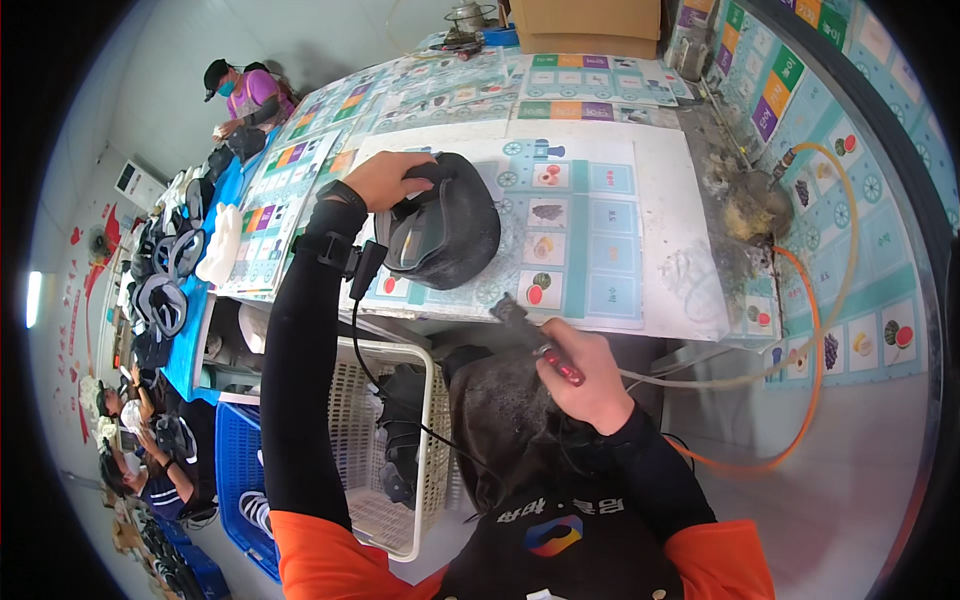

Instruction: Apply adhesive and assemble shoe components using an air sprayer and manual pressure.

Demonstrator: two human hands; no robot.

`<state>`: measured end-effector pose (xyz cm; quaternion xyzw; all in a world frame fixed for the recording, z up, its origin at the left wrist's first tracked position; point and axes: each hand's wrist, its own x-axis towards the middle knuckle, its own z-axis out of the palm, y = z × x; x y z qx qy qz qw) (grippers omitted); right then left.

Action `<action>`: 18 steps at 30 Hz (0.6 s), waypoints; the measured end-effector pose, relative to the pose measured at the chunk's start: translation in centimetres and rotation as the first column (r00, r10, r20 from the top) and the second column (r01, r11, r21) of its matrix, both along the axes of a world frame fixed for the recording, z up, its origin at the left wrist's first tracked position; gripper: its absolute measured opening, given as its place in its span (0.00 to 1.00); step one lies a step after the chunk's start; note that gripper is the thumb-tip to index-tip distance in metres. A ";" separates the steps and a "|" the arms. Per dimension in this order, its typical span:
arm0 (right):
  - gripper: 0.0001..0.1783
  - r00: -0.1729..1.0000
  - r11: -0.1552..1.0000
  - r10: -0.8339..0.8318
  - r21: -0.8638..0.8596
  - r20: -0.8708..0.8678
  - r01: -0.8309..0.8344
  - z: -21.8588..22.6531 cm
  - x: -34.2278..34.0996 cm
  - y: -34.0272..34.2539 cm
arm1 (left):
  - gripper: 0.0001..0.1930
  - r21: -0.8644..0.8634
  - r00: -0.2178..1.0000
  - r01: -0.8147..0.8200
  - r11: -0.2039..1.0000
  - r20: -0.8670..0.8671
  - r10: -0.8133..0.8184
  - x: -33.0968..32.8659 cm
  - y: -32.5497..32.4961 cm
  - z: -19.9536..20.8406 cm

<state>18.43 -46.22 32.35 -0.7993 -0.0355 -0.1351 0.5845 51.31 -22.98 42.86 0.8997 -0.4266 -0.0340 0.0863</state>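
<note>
My left hand [385, 180] is closed on the upper edge of a black, rounded, hollow piece that looks like a shoe upper [466, 235]. Its grey inside faces me, and it rests on the paper-covered table. Below and to the right, my right hand [588, 378] grips a dark spray gun [520, 325] with a red part near the fingers. The gun's head points up toward the black piece without touching it. A pale hose [700, 381] appears to run from behind my right hand. Dark bands and a cabled device [362, 268] sit on my left wrist and forearm.
A white basket [432, 450] with black pieces stands below the table's edge, beside a blue basket [238, 465]. Orange tubing [818, 370] loops on the right near a stained metal pot [757, 207]. Other people [255, 95] work at the left; a cardboard box [585, 28] stands at the back.
</note>
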 end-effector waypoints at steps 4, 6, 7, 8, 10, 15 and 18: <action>0.13 0.983 0.984 0.177 -0.043 0.040 -0.175 -0.7 0.2 0.7 | 0.15 0.013 1.000 -0.011 1.000 0.009 0.011 -0.1 -0.3 0.1; 0.14 0.968 0.969 0.239 -0.083 0.079 -0.232 -0.8 0.4 1.1 | 0.15 -0.002 1.000 -0.009 1.000 -0.002 0.009 -0.1 -0.2 0.0; 0.15 0.971 0.966 0.239 -0.103 0.024 -0.236 -0.1 0.3 0.8 | 0.15 0.000 1.000 -0.011 1.000 -0.001 0.011 -0.1 0.0 -0.1; 0.15 0.970 0.966 0.241 -0.102 0.025 -0.237 -0.2 0.2 0.7 | 0.15 -0.013 1.000 -0.004 1.000 0.002 0.004 -0.1 0.1 -0.3; 0.15 0.999 0.999 0.021 -0.037 0.046 -0.020 -0.4 0.2 0.4 | 0.15 -0.025 1.000 0.001 1.000 0.009 -0.001 -0.2 0.2 -0.1; 0.15 0.994 0.995 0.095 -0.047 0.048 -0.093 -0.2 0.3 -0.1 | 0.23 0.040 1.000 -0.020 0.999 -0.016 0.021 0.3 0.2 0.1; 0.14 0.964 0.959 0.255 -0.148 0.071 -0.242 -0.5 0.5 0.2 | 0.22 0.052 0.998 -0.053 0.997 -0.040 0.056 -0.1 -0.1 0.4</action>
